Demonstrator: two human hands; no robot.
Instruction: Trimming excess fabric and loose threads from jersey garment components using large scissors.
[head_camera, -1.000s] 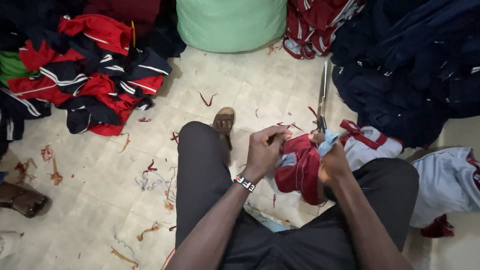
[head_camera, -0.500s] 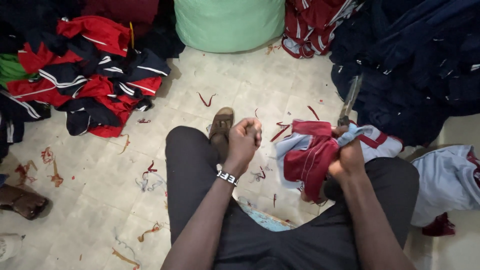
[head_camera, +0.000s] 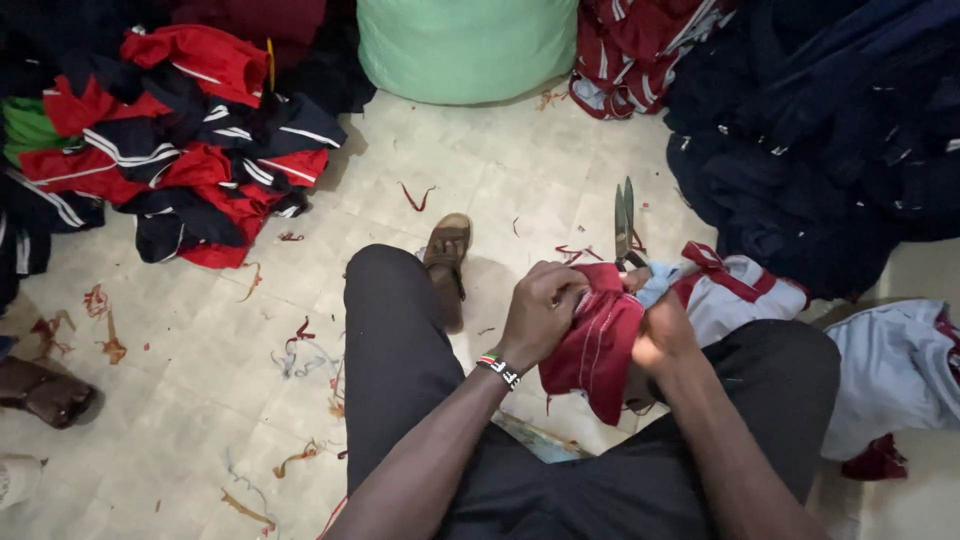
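- Red garment piece (head_camera: 598, 345): dark red fabric with pale lines of stitching, bunched and folded, hanging down between the knees of the seated person; joined at its upper right to a pale blue and white cloth with red trim (head_camera: 735, 295) that lies over the right thigh.
- Left hand (head_camera: 540, 310): fingers curled and clamped on the upper left edge of the red garment piece; a beaded bracelet (head_camera: 498, 369) sits on the wrist.
- Right hand (head_camera: 665, 325): closed around the handles of the scissors (head_camera: 624, 222) and pressed against the cloth; the blades stand nearly upright, points away from the person, almost together.
- Change from half a second ago: the left hand, then held apart from the fabric, now grips it; the scissors, then tilted to the right, now stand upright; the two hands have drawn close together.
- Surroundings: pale tiled floor (head_camera: 200, 350) strewn with red thread scraps; brown sandal (head_camera: 445, 262) on the left foot; heap of red and navy garments (head_camera: 180, 150) at upper left; green sack (head_camera: 465, 45) at top; pile of navy garments (head_camera: 830, 130) at upper right.
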